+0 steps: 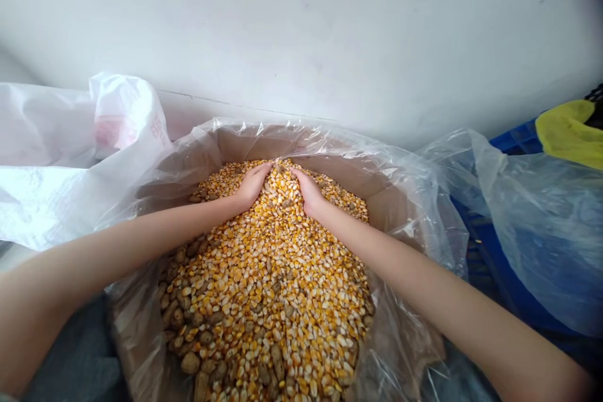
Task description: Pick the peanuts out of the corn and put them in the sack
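Note:
Yellow and white corn kernels (282,264) fill a clear plastic liner (405,169) inside a brown cardboard box (386,201). Unshelled peanuts (191,363) lie mixed among them, mostly along the left and front. At the far side of the heap, my left hand (254,185) curves around the kernels from the left. Opposite it, my right hand (308,191) cups them from the right. A raised mound of kernels sits between my two palms. My fingertips are partly sunk in the corn, so they show only in part.
A white woven sack (127,132) with pinkish print stands at the left. On the right are a blue plastic crate (499,264), more clear plastic sheeting (546,220) and a yellow piece of material (570,135). Behind the box rises a white wall (301,31).

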The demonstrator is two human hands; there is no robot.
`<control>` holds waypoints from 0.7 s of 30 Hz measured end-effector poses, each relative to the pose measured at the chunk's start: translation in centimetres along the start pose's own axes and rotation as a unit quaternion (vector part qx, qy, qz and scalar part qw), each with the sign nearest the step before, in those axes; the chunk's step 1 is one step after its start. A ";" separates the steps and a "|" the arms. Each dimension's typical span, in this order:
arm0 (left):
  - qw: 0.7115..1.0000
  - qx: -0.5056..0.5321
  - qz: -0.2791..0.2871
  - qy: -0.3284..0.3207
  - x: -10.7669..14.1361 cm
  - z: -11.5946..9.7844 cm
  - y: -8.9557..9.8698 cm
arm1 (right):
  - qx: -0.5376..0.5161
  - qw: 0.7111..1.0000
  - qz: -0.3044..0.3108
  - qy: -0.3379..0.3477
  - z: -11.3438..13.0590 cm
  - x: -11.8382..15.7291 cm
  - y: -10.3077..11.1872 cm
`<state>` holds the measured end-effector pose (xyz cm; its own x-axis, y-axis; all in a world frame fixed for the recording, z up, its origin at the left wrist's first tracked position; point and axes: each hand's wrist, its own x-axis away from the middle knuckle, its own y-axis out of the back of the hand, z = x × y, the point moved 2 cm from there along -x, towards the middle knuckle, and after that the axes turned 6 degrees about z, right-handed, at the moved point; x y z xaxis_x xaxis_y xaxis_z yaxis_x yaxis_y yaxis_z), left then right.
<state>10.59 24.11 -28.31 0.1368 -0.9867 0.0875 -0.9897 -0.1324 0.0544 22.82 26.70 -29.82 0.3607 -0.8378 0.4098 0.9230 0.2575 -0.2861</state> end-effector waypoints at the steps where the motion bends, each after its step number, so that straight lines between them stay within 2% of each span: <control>1: 1.000 0.020 -0.003 0.011 0.7 -0.1 0.0 | -0.017 1.000 0.009 -0.024 -0.1 0.7 -0.1; 4: 0.996 0.078 0.018 0.045 3.0 -0.5 0.0 | -0.054 0.994 0.036 -0.085 -0.1 2.8 -0.3; 8: 0.983 0.124 0.081 0.107 5.7 -1.1 0.1 | -0.042 0.988 0.072 -0.126 -0.1 6.0 0.0; 12: 0.973 0.096 0.136 0.158 7.2 -1.9 0.2 | -0.001 0.985 0.107 -0.137 0.2 8.5 0.4; 17: 0.979 -0.025 0.163 0.120 7.4 -2.3 0.5 | 0.143 0.978 0.138 -0.067 0.9 9.0 0.5; 19: 0.977 -0.045 0.156 0.136 7.2 -2.1 0.7 | 0.177 0.971 0.153 -0.041 1.0 9.0 0.6; 21: 0.975 -0.056 0.146 0.157 7.2 -1.9 1.0 | 0.171 0.971 0.162 -0.043 1.0 9.1 0.7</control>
<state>10.70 17.08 -25.71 -0.1264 -0.9010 0.4150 -0.9800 0.1782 0.0885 26.86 19.71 -25.41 0.6365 -0.6457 0.4218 0.7438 0.6585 -0.1142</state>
